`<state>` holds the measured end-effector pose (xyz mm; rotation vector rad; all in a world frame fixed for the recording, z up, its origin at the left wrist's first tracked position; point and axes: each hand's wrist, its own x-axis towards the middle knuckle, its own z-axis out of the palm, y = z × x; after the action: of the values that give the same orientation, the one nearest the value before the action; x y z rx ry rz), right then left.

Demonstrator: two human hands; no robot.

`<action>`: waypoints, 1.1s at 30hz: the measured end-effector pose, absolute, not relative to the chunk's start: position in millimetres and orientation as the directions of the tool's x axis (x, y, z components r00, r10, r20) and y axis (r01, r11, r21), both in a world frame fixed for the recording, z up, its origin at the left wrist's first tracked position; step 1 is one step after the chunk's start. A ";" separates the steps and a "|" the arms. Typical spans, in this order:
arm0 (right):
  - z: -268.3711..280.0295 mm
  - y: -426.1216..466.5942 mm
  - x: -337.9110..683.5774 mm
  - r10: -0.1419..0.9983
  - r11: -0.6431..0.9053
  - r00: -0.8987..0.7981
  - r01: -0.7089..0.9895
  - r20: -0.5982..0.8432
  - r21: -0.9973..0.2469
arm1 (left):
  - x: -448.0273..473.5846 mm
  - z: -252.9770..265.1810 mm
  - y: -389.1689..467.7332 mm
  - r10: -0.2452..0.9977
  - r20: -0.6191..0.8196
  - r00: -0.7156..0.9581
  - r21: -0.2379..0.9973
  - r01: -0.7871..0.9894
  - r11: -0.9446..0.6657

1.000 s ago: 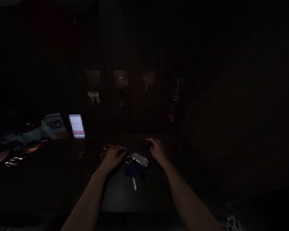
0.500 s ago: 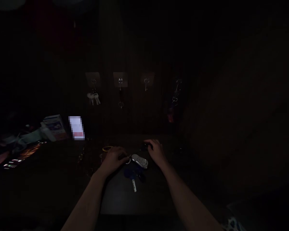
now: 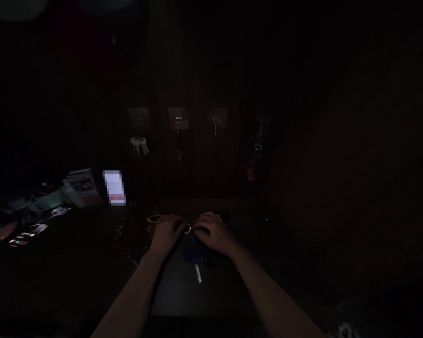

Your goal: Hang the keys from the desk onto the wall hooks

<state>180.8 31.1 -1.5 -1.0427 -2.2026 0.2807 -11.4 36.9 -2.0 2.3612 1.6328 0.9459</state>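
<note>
In the dim light, my left hand (image 3: 166, 234) pinches a small metal key ring (image 3: 187, 229) between thumb and fingers. My right hand (image 3: 214, 233) is closed just to the right of the ring, its fingers curled over the spot of the silver car key fob, which they now hide. Below both hands, a key with a blue head (image 3: 193, 260) lies on the dark tabletop (image 3: 183, 298), its metal blade toward me. A dark object beside it is hard to make out. A yellow loop (image 3: 154, 218) lies behind my left hand.
On the wall hang hooks; a bunch of keys (image 3: 139, 144) is on the left one, a ring (image 3: 178, 154) on another, a reddish key holder (image 3: 251, 170) at right. A lit, blurred-out panel (image 3: 114, 188), a box (image 3: 83, 187) and clutter stand at left.
My right hand has moved left and toward me, from the dark object behind the fob onto the fob, covering it. My left hand stays at the ring. The view has shifted slightly.
</note>
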 end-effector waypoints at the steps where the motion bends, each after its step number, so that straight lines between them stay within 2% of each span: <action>1: -2.0 31.5 181.1 0.756 0.648 -0.445 0.609 0.479 -0.458 | -11.7 -1.7 36.8 0.879 0.420 0.227 0.434 0.800 -0.414; 5: -2.4 33.8 183.1 0.777 0.622 -0.422 0.630 0.467 -0.466 | -13.0 -0.7 36.5 0.892 0.400 0.212 0.517 0.751 -0.411; 9: -2.4 35.5 185.1 0.801 0.585 -0.380 0.662 0.462 -0.469 | -16.4 -1.4 38.0 0.912 0.392 0.123 0.650 0.665 -0.369; 14: -4.0 37.5 187.7 0.824 0.542 -0.331 0.694 0.459 -0.473 | -23.7 2.4 41.1 0.904 0.419 -0.084 0.754 0.588 -0.294; 19: -4.2 39.0 190.8 0.836 0.518 -0.310 0.716 0.452 -0.468 | -35.0 10.8 42.2 0.840 0.429 -0.333 0.826 0.520 -0.216; 22: -3.8 40.2 193.2 0.845 0.496 -0.285 0.734 0.453 -0.464 | -41.8 12.6 43.5 0.805 0.411 -0.428 0.854 0.491 -0.175; 27: -2.3 42.2 196.4 0.857 0.464 -0.254 0.757 0.447 -0.460 | -47.8 9.8 46.0 0.828 0.378 -0.413 0.821 0.563 -0.094; 33: 1.7 41.9 198.3 0.870 0.429 -0.215 0.774 0.445 -0.466 | -46.4 7.8 44.1 0.903 0.307 -0.301 0.642 0.766 0.037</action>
<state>198.3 41.9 1.7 -1.3811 -2.0247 0.1866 -46.4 44.1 7.8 1.7346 2.1220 1.1136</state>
